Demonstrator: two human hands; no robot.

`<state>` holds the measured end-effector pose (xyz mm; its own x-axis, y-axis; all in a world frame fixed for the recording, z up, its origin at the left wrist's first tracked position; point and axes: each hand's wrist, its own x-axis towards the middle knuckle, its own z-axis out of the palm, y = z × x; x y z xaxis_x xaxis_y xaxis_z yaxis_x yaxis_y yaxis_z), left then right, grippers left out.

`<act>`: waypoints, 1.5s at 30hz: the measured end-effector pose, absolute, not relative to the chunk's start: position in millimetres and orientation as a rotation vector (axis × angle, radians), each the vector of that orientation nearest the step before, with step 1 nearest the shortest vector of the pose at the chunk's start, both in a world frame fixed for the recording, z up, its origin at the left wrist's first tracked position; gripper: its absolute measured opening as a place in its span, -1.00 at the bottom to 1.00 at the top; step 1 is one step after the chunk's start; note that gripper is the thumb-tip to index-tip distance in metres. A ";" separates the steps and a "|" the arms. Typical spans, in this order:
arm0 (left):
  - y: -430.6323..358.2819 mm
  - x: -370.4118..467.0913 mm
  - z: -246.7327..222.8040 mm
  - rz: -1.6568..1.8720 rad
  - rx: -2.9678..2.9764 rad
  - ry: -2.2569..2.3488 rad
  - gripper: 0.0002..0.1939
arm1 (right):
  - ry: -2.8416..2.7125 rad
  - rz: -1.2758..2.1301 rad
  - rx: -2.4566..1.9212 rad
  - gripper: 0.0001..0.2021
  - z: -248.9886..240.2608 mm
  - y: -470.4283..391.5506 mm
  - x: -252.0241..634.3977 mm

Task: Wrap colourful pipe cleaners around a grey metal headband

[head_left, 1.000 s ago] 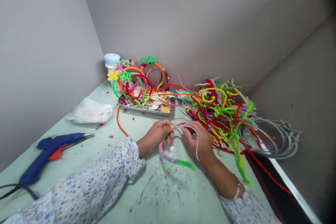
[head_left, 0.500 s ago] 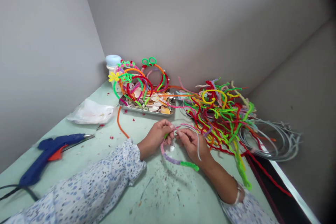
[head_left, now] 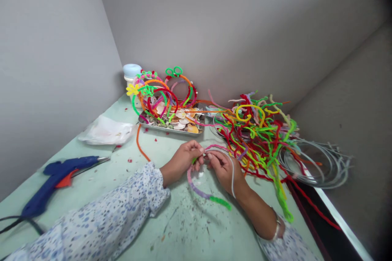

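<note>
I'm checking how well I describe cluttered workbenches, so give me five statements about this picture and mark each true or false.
1. The left hand grips the band. True.
2. The band's lower end is yellow. False: it is green.
3. The right hand is on the glue gun. False: it is close beside the left hand, and the glue gun lies off to the left.
4. Shells lie in the metal tray. True.
5. The tangled fuzzy stems lie left of the tray. False: they lie to its right.
</note>
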<state>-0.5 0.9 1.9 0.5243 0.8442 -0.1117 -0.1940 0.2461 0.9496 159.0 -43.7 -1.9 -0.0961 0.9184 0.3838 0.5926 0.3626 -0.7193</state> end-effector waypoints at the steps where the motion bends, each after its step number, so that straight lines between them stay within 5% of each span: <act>1: 0.8 -0.4 2.4 0.795 1.095 0.729 -0.78 | -1.802 0.483 -1.320 -0.79 -1.1 -43.7 158.9; 45: -4.8 -1.8 11.9 0.717 1.212 0.758 -0.73 | -1.670 0.492 -1.266 -0.90 -7.9 -39.0 158.8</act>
<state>-1.8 -4.8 11.9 0.5621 0.8176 -0.1242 -0.0787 0.2024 0.9761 158.8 -39.0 -7.9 -0.0134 0.8979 0.4400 0.5163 0.3831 -0.7660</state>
